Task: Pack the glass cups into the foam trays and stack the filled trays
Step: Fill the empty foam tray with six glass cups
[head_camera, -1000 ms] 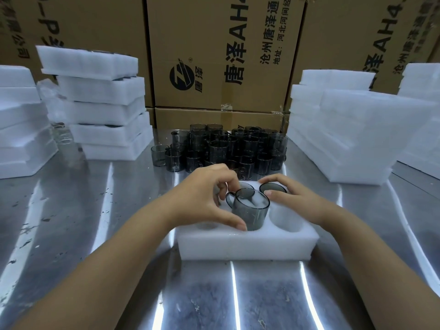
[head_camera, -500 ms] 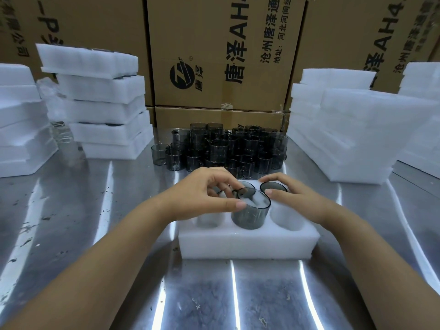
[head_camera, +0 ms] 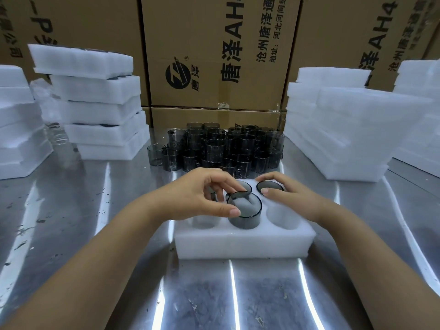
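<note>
A white foam tray (head_camera: 242, 244) lies on the steel table in front of me. My left hand (head_camera: 202, 194) grips a smoky grey glass cup (head_camera: 245, 214) by its rim; the cup sits partly sunk in the front middle hole. My right hand (head_camera: 292, 196) rests flat on the tray's right side, fingers beside a seated cup (head_camera: 270, 185) in the back right hole. Another cup rim shows in the back middle hole behind my left fingers. Both front side holes hold nothing. A cluster of loose grey cups (head_camera: 219, 148) stands behind the tray.
Stacked foam trays (head_camera: 95, 103) rise at the left, with more foam (head_camera: 14, 120) at the far left edge. Foam piles (head_camera: 338, 129) stand at the right. Cardboard boxes (head_camera: 214, 55) wall off the back. Clear glass items (head_camera: 57, 139) sit between the left stacks.
The cup in my left hand has gone down from above the tray into the front middle hole. My right hand has stayed on the tray.
</note>
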